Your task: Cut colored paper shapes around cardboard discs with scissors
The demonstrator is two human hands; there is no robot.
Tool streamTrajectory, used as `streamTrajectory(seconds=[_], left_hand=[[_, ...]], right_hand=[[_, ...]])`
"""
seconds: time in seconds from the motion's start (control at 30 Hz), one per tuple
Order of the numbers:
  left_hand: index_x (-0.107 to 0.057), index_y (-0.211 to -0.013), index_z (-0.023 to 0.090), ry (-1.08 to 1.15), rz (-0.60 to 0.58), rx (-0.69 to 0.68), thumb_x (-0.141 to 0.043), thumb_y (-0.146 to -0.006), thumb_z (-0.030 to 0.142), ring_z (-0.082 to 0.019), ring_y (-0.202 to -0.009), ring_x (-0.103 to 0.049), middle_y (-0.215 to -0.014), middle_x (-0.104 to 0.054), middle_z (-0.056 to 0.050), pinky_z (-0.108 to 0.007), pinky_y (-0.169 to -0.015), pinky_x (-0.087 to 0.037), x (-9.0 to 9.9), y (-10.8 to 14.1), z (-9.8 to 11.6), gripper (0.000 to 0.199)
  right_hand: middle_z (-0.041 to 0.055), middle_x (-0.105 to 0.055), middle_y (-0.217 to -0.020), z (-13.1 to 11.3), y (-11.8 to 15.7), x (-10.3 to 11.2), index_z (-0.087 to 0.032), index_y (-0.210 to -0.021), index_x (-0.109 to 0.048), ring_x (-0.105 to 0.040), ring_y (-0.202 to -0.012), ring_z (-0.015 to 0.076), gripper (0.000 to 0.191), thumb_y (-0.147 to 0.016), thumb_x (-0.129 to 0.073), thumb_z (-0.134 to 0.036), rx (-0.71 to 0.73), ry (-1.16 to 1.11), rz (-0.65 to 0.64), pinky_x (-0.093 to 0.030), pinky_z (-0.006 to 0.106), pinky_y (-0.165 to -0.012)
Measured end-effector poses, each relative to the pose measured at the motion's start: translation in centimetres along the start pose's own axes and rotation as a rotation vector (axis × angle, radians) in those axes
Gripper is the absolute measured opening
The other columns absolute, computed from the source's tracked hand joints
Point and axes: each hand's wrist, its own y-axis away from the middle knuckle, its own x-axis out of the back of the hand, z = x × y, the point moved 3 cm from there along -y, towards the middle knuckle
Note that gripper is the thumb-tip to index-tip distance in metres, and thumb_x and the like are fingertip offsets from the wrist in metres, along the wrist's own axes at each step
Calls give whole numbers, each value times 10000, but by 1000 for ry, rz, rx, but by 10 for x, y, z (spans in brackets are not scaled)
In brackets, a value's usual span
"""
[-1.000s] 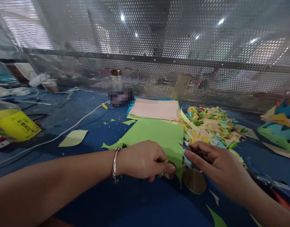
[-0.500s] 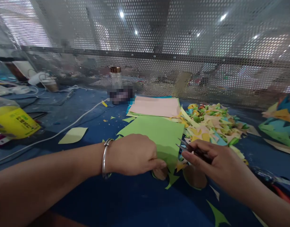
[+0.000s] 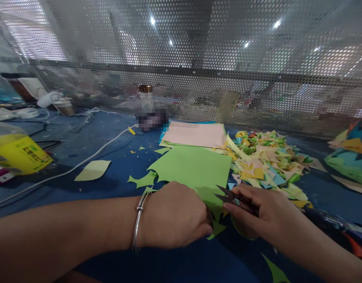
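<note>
My right hand holds a small pair of dark scissors, its two pointed blades parted and aimed left over the edge of a green paper sheet. Beside it, my left hand is curled, knuckles up, over the sheet's near edge. Its fingertips are hidden, so I cannot make out what they grip. Green scraps lie just beyond its thumb. A rounded paper piece shows partly under my right hand.
Behind the green sheet lies a stack of pink paper. A heap of coloured offcuts spreads to the right. A white cable crosses the blue table at left, near a yellow-labelled bottle. Perforated metal panelling stands at the back.
My left hand has shifted down and slightly right, covering the round paper piece that showed under its thumb. A green scrap left of the sheet is now uncovered. The scissors moved slightly left and down.
</note>
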Motion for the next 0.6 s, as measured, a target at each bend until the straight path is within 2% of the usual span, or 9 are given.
streamTrajectory(seconds=[0.1,0.27,0.43,0.6], left_hand=[[-767,-832,205,40,36,80,-587,-980,457,-237,-667,-703,-725,-752,-67,-322,-476,-263,4,-1,-3,343],[-690,-987,183,113,102,133,-686,-906,544,-272,-829,-733,-929,-785,-77,-310,-555,-379,8,0,-6,369],[-649,-925,181,134,123,124,-677,-908,462,-251,-835,-717,-967,-758,-67,-305,-594,-415,6,0,-8,283],[-655,-921,183,234,143,110,-706,-850,438,-217,-840,-685,-1001,-727,-59,-292,-657,-453,10,0,-13,270]], right_hand=[[-15,-563,-536,3,1,-2,-238,-711,-546,-462,-464,144,389,-975,-517,-523,0,-5,28,-297,284,-463],[-14,-570,-542,0,0,2,-243,-742,-560,-503,-473,158,365,-955,-518,-536,-53,-60,-20,-326,281,-463],[-11,-598,-561,2,-2,8,-243,-764,-593,-527,-483,162,402,-947,-531,-596,-73,-65,10,-344,283,-463],[-5,-645,-588,8,-2,10,-237,-839,-650,-572,-497,165,405,-936,-547,-616,-74,-94,41,-385,283,-473]])
